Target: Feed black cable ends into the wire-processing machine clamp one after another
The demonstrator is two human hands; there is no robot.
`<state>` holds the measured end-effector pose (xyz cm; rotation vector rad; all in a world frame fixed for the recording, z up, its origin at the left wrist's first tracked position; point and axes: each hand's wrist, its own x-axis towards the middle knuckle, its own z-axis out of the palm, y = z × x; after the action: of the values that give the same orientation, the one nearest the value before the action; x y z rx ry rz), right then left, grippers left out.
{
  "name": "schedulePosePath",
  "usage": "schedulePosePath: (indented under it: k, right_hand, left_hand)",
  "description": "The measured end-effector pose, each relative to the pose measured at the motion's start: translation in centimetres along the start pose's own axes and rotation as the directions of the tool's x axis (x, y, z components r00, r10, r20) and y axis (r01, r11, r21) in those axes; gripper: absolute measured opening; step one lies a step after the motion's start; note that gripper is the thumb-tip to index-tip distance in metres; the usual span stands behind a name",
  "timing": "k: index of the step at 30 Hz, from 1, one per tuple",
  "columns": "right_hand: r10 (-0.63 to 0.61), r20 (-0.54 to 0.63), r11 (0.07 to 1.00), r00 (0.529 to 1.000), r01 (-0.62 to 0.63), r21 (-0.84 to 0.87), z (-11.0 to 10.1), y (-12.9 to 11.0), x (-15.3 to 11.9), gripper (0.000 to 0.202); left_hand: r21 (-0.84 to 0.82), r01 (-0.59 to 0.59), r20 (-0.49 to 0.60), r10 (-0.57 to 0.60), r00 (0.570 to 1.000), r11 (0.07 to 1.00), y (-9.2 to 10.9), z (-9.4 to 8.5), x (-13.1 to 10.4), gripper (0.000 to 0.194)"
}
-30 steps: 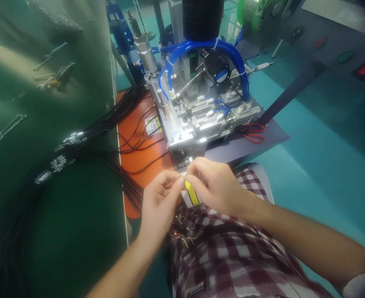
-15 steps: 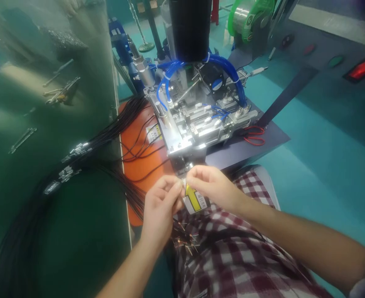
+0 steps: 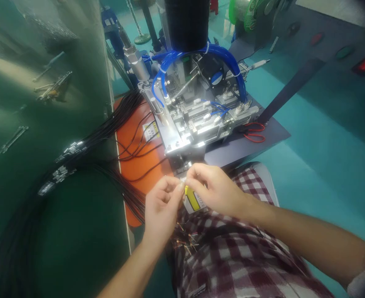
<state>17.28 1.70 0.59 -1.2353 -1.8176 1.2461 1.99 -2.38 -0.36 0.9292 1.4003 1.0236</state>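
My left hand [image 3: 161,205] and my right hand [image 3: 215,188] meet fingertip to fingertip just in front of the metal fixture [image 3: 195,120]. Both are closed in a pinch, and whatever sits between the fingertips is too small to make out. Behind and below them shows a white label with a yellow arrow [image 3: 194,199], partly covered by my right hand. Thin stripped wire ends [image 3: 185,242] in several colours stick out beneath my left wrist, over the checkered cloth [image 3: 232,248] on my lap.
Black cables [image 3: 86,145] run in bundles from the dark green table [image 3: 77,236] across an orange plate [image 3: 133,165]. Blue air tubes [image 3: 229,62] arch over the fixture. Red-handled loops [image 3: 254,132] lie at its right. A green wire spool [image 3: 244,12] stands behind.
The view has shifted slightly, so the table and machine sit a little further left and higher. My right fingers have tilted a little and cover more of the arrow label; both pinches stay together.
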Motion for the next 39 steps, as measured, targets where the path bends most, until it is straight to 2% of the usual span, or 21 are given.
schedulePosePath:
  k: [2, 5, 8, 11, 15, 19, 23, 26, 29, 34, 39]
  right_hand:
    - [0.106, 0.057, 0.985, 0.993, -0.113, 0.127, -0.1, 0.3, 0.2, 0.017]
    - [0.215, 0.148, 0.916, 0.965, -0.252, 0.311, -0.5, 0.6, 0.7, 0.016]
    - [0.266, 0.145, 0.858, 0.953, -0.303, 0.416, -1.2, 0.9, 1.4, 0.016]
    - [0.307, 0.096, 0.831, 0.947, -0.316, 0.459, -1.6, 1.3, 2.1, 0.017]
    - [0.320, 0.043, 0.839, 0.946, -0.304, 0.450, -1.5, 2.8, 2.6, 0.019]
    - [0.289, -0.040, 0.876, 0.957, -0.247, 0.415, -1.0, 4.1, 2.3, 0.019]
    - [0.295, -0.020, 0.887, 0.955, -0.266, 0.378, -0.4, 4.5, 2.0, 0.016]
    - [0.297, -0.013, 0.871, 0.955, -0.265, 0.415, -0.1, 4.4, 2.3, 0.013]
    - [0.286, -0.005, 0.849, 0.958, -0.251, 0.465, 0.0, 4.6, 2.7, 0.013]
    - [0.289, -0.028, 0.844, 0.957, -0.241, 0.479, -0.1, 5.1, 3.1, 0.011]
    - [0.313, -0.034, 0.839, 0.949, -0.260, 0.477, 0.0, 5.5, 3.2, 0.012]
  left_hand:
    - [-0.004, 0.030, 0.040, -0.029, 0.999, 1.000, 0.4, 0.0, 0.4, 0.029]
    - [0.055, 0.057, 0.121, -0.063, 0.991, 0.997, 1.2, -0.1, 0.9, 0.024]
    - [0.217, -0.058, 0.120, 0.032, 0.992, 0.974, 1.3, -0.5, 1.1, 0.024]
    - [0.400, -0.201, 0.085, 0.182, 0.980, 0.894, 0.5, -1.1, 1.5, 0.014]
    - [0.528, -0.303, 0.053, 0.326, 0.944, 0.793, -0.5, -1.8, 2.5, 0.010]
    - [0.549, -0.307, 0.044, 0.340, 0.939, 0.778, -0.7, -1.8, 3.4, 0.012]
    - [0.542, -0.302, 0.046, 0.332, 0.942, 0.784, -0.7, -1.6, 3.8, 0.011]
    - [0.564, -0.311, 0.075, 0.327, 0.942, 0.765, -0.7, -1.7, 3.8, 0.010]
    - [0.623, -0.351, 0.107, 0.368, 0.924, 0.699, -0.5, -1.7, 3.8, 0.009]
    - [0.711, -0.456, 0.184, 0.484, 0.855, 0.535, -0.2, -1.7, 4.3, 0.014]
    - [0.711, -0.491, 0.233, 0.490, 0.840, 0.503, -0.3, -2.0, 5.0, 0.015]
